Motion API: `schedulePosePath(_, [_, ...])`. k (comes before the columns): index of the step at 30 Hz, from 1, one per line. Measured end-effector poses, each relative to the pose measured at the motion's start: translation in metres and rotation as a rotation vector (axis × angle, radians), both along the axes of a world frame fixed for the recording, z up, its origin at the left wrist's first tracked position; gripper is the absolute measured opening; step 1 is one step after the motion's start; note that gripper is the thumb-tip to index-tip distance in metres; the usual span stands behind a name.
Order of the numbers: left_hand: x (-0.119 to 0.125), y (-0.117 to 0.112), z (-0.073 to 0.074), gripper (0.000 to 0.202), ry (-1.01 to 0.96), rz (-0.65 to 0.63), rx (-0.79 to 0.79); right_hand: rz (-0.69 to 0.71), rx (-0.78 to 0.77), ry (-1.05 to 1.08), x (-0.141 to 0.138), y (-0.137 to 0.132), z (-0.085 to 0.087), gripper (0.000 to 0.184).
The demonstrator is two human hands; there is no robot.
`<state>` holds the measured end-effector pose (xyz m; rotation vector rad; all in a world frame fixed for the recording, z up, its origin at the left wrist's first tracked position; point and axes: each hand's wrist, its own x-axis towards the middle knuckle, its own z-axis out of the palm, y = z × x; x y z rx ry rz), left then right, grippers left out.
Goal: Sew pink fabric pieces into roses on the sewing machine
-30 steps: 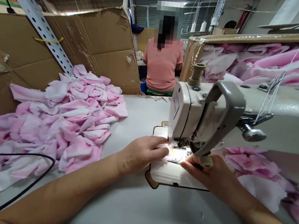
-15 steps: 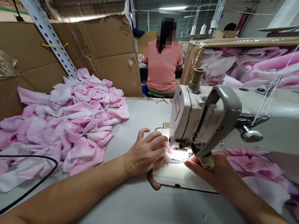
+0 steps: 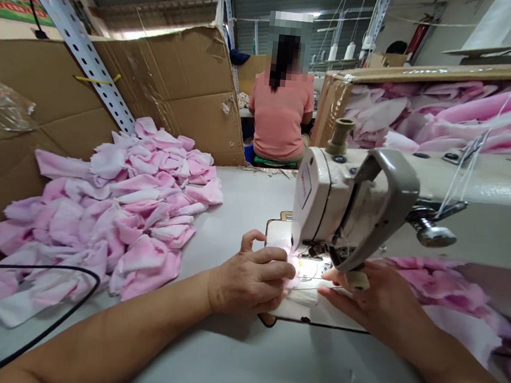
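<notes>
A cream industrial sewing machine head [image 3: 326, 210] stands at the right of the white table top [image 3: 216, 356], its lit needle area over a metal plate. My left hand [image 3: 251, 278] lies over a pale pink fabric piece [image 3: 295, 276] just left of the presser foot, fingers pressing it down. My right hand [image 3: 376, 299] is on the other side of the needle, fingertips at the fabric's edge. The machine head hides the needle point, and my fingers cover most of the fabric.
A heap of pink-and-white fabric pieces [image 3: 109, 213] lies at the table's left, with a black cable [image 3: 40, 270] in front. Rose-printed fabric [image 3: 441, 281] lies at the right. Cardboard sheets [image 3: 179, 94] stand behind. A co-worker in a salmon top [image 3: 281, 113] sits beyond.
My left hand has shifted toward the needle and toward me, with the fabric under it. My right hand has moved slightly nearer the front of the plate. The view has drifted a little.
</notes>
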<state>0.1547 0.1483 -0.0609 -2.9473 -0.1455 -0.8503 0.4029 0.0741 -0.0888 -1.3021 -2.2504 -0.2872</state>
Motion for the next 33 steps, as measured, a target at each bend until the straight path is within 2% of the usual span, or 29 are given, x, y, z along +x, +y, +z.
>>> schedulePosePath(6, [0.001, 0.003, 0.002, 0.015, 0.077, 0.011, -0.072, 0.038, -0.001, 0.008, -0.021, -0.005, 0.005, 0.025])
schedulePosePath(14, [-0.001, 0.014, 0.004, 0.01, 0.102, 0.208, -0.059, 0.041, 0.042, -0.007, -0.03, -0.007, -0.001, 0.028])
schedulePosePath(19, [0.001, 0.016, 0.003, 0.007, 0.083, 0.28, -0.038, 0.012, 0.015, 0.03, -0.033, -0.007, -0.005, 0.029])
schedulePosePath(21, [0.002, 0.015, 0.003, 0.011, 0.051, 0.245, -0.025, 0.019, 0.037, 0.023, -0.034, -0.007, -0.004, 0.03])
schedulePosePath(26, [0.003, 0.009, 0.003, 0.018, 0.175, -0.035, -0.014, 0.024, 0.056, 0.001, -0.035, -0.006, -0.001, 0.033])
schedulePosePath(29, [0.005, 0.006, -0.001, 0.019, 0.238, 0.007, -0.006, 0.025, 0.051, 0.001, -0.035, -0.007, 0.0, 0.035])
schedulePosePath(33, [0.009, 0.004, -0.007, 0.019, 0.221, 0.088, -0.035, 0.029, 0.04, 0.028, -0.036, -0.006, 0.0, 0.034])
